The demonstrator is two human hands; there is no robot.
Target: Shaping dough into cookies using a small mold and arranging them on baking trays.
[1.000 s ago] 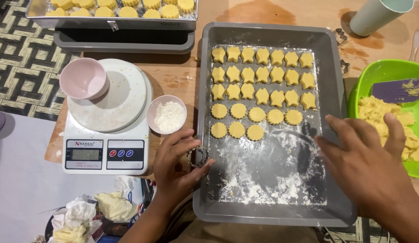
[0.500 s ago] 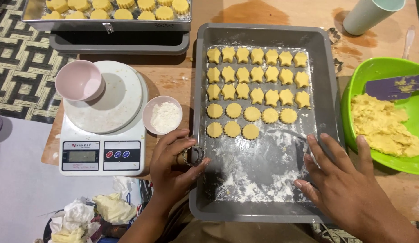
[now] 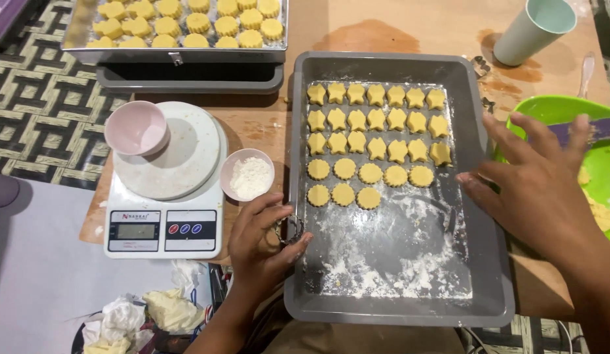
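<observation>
Wooden bench (image 3: 397,29): grey baking tray (image 3: 472,216), floured, carrying soft, fragile dough shapes (image 3: 377,141). Right hand (image 3: 537,187) open, spread at tray's edge; left hand (image 3: 262,239) pinches a small metal cutter (image 3: 288,229), rigid, best held by its rim.

- Cookie cutter (image 3: 288,229): small round metal ring, gripped in the fingers of the left hand (image 3: 262,246); sits at the left rim of the baking tray, near its lower half.
- Baking tray (image 3: 488,262): grey, rectangular, raised rim, lying flat on the wooden table. Lower half of its floor dusted with white flour.
- Cut dough pieces (image 3: 376,141): pale yellow, set in neat rows in the tray's upper half. Three rows of star shapes, then one full row and one short row of scalloped rounds.
- Right hand (image 3: 537,190): open, fingers spread, above the tray's right rim.
</observation>
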